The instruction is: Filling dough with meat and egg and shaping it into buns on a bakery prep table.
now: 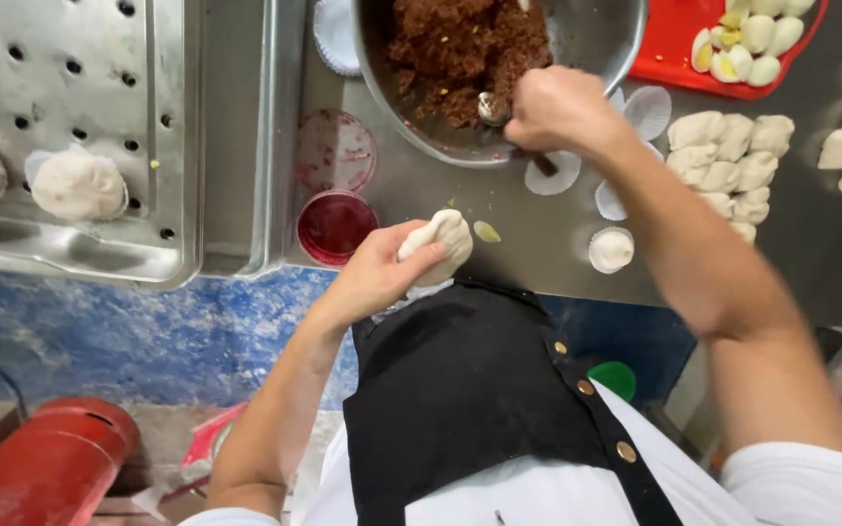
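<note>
Left hand [374, 275] cups white dough [440, 244]; right hand [559, 107] grips spoon [492, 109] in steel bowl [608, 44].

A: What blocks the counter?
B: At twelve o'clock, the metal bowl [596, 49]; at two, dough pieces [728, 161]; at ten, a red cup [333, 226] and lid [335, 149].
A: Free passage?
B: Bare counter [528, 244] between cup and paper liners [626, 195].
</note>
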